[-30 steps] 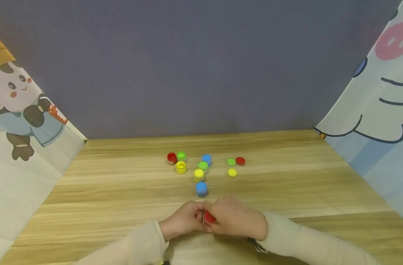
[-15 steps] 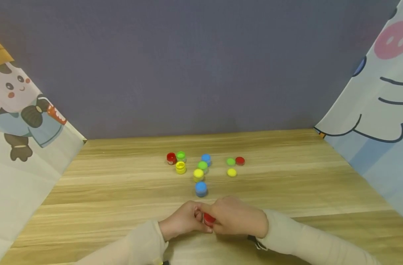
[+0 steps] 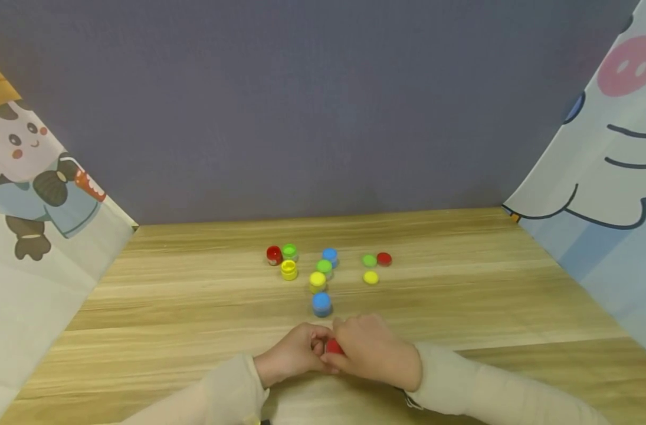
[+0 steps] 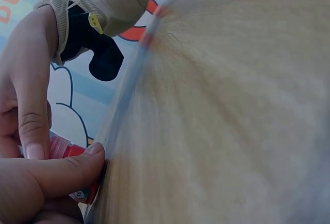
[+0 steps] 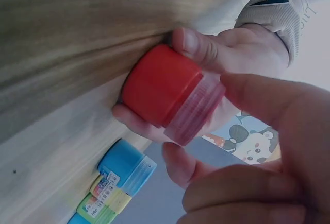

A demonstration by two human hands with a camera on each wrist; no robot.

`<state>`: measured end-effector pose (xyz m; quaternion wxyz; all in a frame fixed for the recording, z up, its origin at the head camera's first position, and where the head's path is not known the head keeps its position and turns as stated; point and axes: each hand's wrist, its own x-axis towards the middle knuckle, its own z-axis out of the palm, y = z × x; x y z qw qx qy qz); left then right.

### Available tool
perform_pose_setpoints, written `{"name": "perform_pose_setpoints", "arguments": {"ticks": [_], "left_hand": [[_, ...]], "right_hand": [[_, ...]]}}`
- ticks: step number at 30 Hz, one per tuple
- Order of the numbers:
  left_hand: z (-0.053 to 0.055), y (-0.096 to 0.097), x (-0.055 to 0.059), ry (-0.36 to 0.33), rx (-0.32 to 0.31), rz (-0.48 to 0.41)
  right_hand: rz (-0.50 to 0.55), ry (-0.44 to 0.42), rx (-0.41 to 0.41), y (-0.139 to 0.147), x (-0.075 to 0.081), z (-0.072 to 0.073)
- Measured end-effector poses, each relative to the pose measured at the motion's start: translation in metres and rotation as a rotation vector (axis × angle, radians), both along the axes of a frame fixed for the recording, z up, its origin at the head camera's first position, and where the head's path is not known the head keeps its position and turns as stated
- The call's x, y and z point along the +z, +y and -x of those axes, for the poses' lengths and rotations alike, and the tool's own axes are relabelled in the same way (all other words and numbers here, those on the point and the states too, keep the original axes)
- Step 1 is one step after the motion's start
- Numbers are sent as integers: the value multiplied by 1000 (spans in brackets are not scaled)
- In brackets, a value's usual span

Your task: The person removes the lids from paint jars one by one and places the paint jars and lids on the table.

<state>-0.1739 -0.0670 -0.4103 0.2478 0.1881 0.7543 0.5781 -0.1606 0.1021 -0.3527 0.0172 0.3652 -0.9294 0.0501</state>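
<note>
My left hand (image 3: 289, 355) grips the body of a small red jar (image 5: 161, 85) near the table's front, thumb on one side and fingers on the other. Tilted in the right wrist view, this jar has a clear, ribbed lid (image 5: 196, 109). Thumb and fingers of my right hand (image 3: 374, 349) bend about that lid, one fingertip at its edge and another close by its lower corner. From above, the hands hide most of the jar, leaving only a red patch. Just beyond them stands a lidded blue jar (image 3: 321, 304).
Behind it are lidded yellow (image 3: 317, 282), green (image 3: 324, 268) and blue (image 3: 330, 257) jars. Uncovered red (image 3: 274, 255), green (image 3: 289, 252) and yellow (image 3: 288, 270) jars stand to their left. Green (image 3: 369, 260), red (image 3: 384, 259) and yellow (image 3: 371, 277) lids lie on the right.
My right hand has turned about the lid and shifted slightly left, its thumb now lower across the red jar. The left hand keeps its hold in the same place.
</note>
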Motion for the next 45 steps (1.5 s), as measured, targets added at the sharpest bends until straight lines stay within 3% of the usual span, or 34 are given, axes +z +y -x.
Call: {"name": "perform_pose_setpoints", "arguments": {"ticks": [7,12,18,31,40,45], "left_hand": [[-1,0,0,-3,-2,1],[-1,0,0,-6,-8,-5],[-2,-2,1,13,-17,9],[-2,-1,0,-11,0,10],[-1,-1,0,16,-8,25],[1,0,1,23,-17,16]], "right_hand": [[-26,2,-18,-1,-4,2],[-10,-50,-2,0,-2,4],[21,-162,54,3,3,5],[-16,-230,153,6,10,10],[-2,-214,137,8,11,9],[65,-214,61,5,9,8]]}}
